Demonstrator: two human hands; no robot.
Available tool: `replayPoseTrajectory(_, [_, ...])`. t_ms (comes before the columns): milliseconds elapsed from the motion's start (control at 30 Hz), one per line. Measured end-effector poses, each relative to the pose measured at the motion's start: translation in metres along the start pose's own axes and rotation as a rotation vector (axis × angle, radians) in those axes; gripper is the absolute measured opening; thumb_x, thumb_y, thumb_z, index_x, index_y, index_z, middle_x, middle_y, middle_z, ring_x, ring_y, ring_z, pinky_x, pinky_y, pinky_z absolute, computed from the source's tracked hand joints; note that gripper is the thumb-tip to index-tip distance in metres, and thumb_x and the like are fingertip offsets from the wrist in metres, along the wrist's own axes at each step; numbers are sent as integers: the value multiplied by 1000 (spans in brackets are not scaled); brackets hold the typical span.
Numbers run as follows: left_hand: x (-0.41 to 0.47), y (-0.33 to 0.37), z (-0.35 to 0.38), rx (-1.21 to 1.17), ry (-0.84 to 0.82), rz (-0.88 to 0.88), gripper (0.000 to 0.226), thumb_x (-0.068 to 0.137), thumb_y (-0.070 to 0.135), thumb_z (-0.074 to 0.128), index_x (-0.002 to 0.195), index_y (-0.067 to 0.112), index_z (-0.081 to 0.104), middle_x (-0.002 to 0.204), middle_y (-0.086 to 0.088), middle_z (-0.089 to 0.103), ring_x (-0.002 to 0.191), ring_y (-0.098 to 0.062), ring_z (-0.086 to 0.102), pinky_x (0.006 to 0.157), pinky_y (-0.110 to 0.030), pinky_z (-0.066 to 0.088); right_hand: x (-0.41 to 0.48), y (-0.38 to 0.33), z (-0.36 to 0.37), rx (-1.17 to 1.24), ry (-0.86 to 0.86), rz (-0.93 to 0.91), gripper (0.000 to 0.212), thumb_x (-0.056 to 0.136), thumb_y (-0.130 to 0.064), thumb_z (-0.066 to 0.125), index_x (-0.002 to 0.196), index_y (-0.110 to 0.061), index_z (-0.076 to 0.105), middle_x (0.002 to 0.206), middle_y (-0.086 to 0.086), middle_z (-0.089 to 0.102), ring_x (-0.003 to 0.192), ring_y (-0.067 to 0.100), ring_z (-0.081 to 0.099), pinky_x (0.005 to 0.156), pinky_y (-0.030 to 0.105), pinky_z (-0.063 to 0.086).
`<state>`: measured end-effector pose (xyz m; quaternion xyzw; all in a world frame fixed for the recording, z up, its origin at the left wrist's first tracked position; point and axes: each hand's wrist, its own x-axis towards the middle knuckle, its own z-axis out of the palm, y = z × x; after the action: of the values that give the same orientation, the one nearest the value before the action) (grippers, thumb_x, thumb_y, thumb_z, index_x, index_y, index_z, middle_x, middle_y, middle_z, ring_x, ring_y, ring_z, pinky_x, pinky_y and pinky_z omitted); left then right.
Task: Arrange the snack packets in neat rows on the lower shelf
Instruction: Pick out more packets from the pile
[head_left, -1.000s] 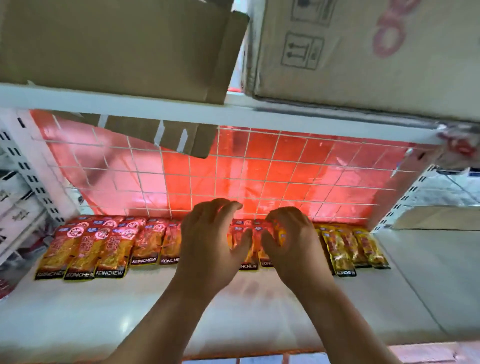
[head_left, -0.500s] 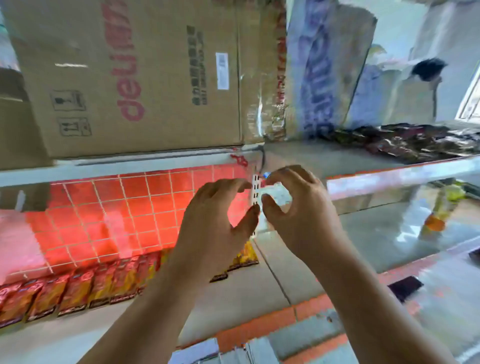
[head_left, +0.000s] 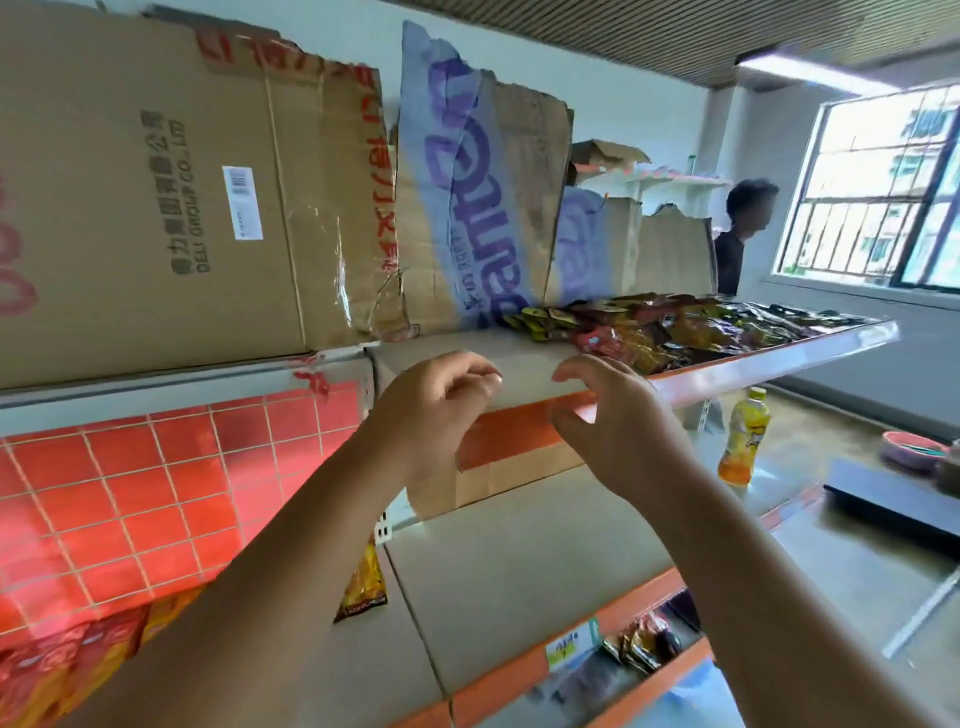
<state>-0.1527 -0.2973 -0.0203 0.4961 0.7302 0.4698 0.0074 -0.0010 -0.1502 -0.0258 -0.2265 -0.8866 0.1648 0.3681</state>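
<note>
Both my hands are raised in front of the upper shelf's (head_left: 779, 358) front edge, holding nothing. My left hand (head_left: 431, 410) has its fingers loosely curled. My right hand (head_left: 618, 431) is spread with bent fingers, just left of a loose pile of snack packets (head_left: 660, 327) on the upper shelf. On the lower shelf (head_left: 509, 571) a row of red and yellow snack packets (head_left: 67, 665) lies against the red grid back at the bottom left. One yellow packet (head_left: 366, 582) shows beside my left forearm.
Large cardboard boxes (head_left: 171, 197) stand on the upper shelf at left. A yellow drink bottle (head_left: 740, 436) stands at the lower shelf's right end. A person (head_left: 740, 234) stands by the window at the far right. More packets (head_left: 644, 644) lie on a shelf below.
My view has swung up and right, from the packet row on the lower shelf to the upper shelf. Both hands have risen with it, away from the row, and moved slightly apart.
</note>
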Motion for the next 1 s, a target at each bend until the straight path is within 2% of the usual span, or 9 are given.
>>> replayPoseTrajectory(67, [21,-6,3,-68,-69,-35,23,102,43,56,104,28,74,97,9,75,101,-11,70,101,-43,54,17,18,0,-38,4,21,31,91,-32,70,121,-32,63,120,-8,59,86,8,55,67,19,38])
replayPoseTrajectory(167, [49,-16,4,-132,-199,-66,22,105,35,55,103,28,76,100,6,77,103,-14,72,105,-45,53,45,44,-2,-107,21,67,34,88,-34,69,122,-32,64,121,-6,62,101,18,59,76,25,46])
replayPoseTrajectory(300, [86,-25,10,-152,-287,-77,18,104,30,58,105,24,75,102,-3,76,103,-28,70,102,-49,51,86,68,-8,-240,-1,141,37,82,-30,73,119,-29,68,113,4,65,101,32,61,82,34,50])
replayPoseTrajectory(467, [111,-39,24,160,-271,38,16,99,47,59,107,40,70,100,18,69,94,1,62,88,-33,53,128,82,-2,-469,-156,318,39,77,-44,72,113,-32,66,103,6,69,91,32,63,76,35,52])
replayPoseTrajectory(600, [108,-44,26,138,-212,67,14,98,52,57,108,48,65,98,24,66,89,5,60,76,-23,48,132,55,15,-332,-351,163,22,88,-47,61,102,-32,70,91,-5,70,76,18,66,65,30,51])
replayPoseTrajectory(733, [105,-43,25,110,-173,114,28,93,57,51,118,52,62,104,23,63,91,0,59,82,-31,52,140,35,23,2,-487,41,28,93,-54,57,104,-34,72,90,-3,71,78,21,67,72,46,55])
replayPoseTrajectory(800, [104,-43,25,190,-176,95,47,84,65,48,128,53,59,112,27,59,100,1,56,91,-29,50,148,40,15,98,-437,32,20,96,-44,59,107,-35,73,93,-7,72,80,15,69,75,41,57])
replayPoseTrajectory(900, [103,-43,25,377,-181,73,53,85,72,49,134,53,56,131,31,50,119,0,44,105,-29,41,157,65,-2,-116,-245,90,9,92,-38,65,99,-35,71,79,-7,69,64,17,65,63,38,54])
replayPoseTrajectory(1000, [101,-39,25,426,-157,100,45,86,71,52,126,53,59,124,34,51,118,5,40,103,-25,39,160,85,-13,-282,-353,234,13,88,-43,66,95,-32,67,82,-2,63,68,17,59,60,32,46])
